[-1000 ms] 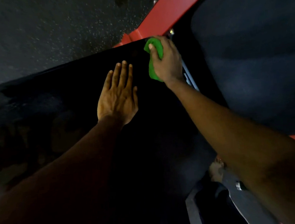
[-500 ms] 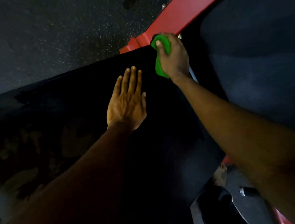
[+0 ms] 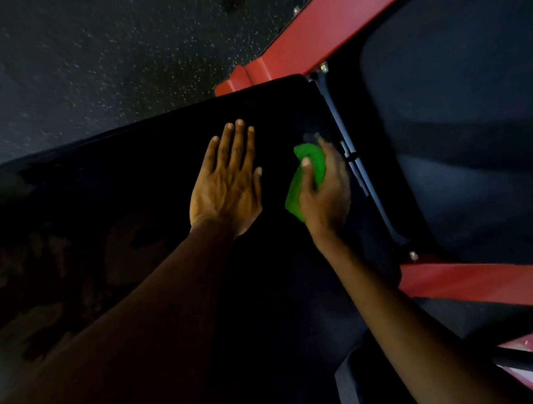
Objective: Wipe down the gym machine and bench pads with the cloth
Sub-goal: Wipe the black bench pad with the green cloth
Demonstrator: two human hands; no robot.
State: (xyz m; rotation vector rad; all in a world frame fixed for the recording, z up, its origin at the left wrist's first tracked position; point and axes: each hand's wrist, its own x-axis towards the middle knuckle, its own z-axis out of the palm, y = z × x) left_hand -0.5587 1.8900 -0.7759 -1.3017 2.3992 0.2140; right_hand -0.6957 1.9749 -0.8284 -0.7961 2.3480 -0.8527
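A black bench pad (image 3: pixel 146 167) fills the middle and left of the view, dark and glossy. My left hand (image 3: pixel 226 186) lies flat on it, palm down, fingers together and pointing away from me. My right hand (image 3: pixel 324 193) grips a bunched green cloth (image 3: pixel 305 179) and presses it on the pad near its right edge, a short way right of my left hand. The cloth's lower part is hidden under my palm. A second dark pad (image 3: pixel 463 113) lies to the right, across a narrow gap.
Red machine frame bars run diagonally at the top right (image 3: pixel 348 14) and across the lower right (image 3: pixel 478 280). A grey metal rail (image 3: pixel 351 159) runs along the gap between the pads. Speckled black gym floor (image 3: pixel 85 56) lies beyond the pad.
My right hand has slid the green cloth from the pad's far corner by the red frame back toward me along the right edge. My left hand stays flat on the pad.
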